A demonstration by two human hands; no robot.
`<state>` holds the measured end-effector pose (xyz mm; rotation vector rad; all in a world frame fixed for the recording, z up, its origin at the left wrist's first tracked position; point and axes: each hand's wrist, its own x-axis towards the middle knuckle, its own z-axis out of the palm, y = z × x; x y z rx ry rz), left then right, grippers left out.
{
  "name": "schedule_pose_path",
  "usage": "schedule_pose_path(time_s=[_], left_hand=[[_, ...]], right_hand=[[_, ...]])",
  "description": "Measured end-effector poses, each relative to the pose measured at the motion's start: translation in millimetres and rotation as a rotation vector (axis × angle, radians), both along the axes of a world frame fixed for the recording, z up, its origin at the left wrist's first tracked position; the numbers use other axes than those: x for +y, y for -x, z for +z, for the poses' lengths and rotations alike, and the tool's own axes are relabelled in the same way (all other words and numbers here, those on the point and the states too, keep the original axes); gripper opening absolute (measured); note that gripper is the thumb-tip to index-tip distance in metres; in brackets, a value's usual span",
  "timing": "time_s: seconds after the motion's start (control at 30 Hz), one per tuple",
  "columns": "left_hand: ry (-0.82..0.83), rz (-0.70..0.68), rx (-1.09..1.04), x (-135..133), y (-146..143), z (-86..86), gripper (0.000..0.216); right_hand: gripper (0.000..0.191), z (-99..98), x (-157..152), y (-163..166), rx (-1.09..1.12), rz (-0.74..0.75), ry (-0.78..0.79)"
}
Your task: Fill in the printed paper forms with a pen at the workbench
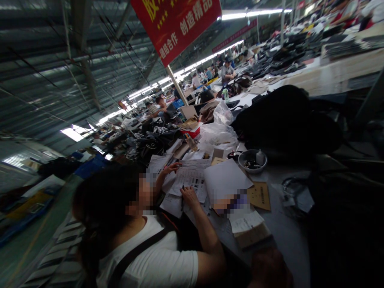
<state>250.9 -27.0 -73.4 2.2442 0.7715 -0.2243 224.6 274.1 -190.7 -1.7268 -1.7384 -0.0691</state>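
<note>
Neither of my hands shows clearly. A dim, skin-toned rounded shape (270, 268) sits at the bottom edge beside the grey table (285, 236); it may be my right hand, too dark to tell its state. Nearest to it lie a brown card and white sheets (249, 228). A person in a white T-shirt (156, 260) sits at the table in front of me. One of that person's hands (189, 196) holds a pen on printed papers (192, 180), the other (171, 168) rests on the sheets further back.
A metal bowl (252, 160) with small items stands behind a blank white sheet (225, 178). Black bags (285, 120) pile up at right, white plastic bags (219, 134) behind. A red banner (177, 24) hangs overhead. Other workers sit along the far tables.
</note>
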Motion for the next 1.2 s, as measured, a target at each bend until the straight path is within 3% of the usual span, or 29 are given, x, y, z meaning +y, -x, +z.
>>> schedule_pose_path(time_s=[0.23, 0.4, 0.67, 0.83, 1.03, 1.2], left_hand=[[-0.009, -0.004, 0.014, 26, -15, -3.2, 0.041], [-0.027, -0.012, 0.006, 39, -5, -7.1, 0.044], [-0.106, -0.058, -0.094, -18, -18, -58.2, 0.045], [-0.122, -0.072, -0.087, -48, -22, -80.7, 0.040], [-0.135, -0.082, -0.062, -57, -21, -100.0, 0.038], [-0.140, -0.095, -0.057, -56, -21, -105.6, 0.037]], right_hand=[[0.053, -3.6, 2, 2, 0.069, -0.012, 0.039], [0.056, -5.5, 4, 1, 0.070, 0.027, 0.027], [0.058, -8.1, 8, 2, 0.094, 0.041, 0.029], [0.061, -6.7, 8, 3, 0.108, 0.042, 0.085], [0.052, -8.8, 9, 4, -0.033, -0.025, -0.006], [0.051, -7.9, 9, 5, -0.024, -0.036, 0.033]])
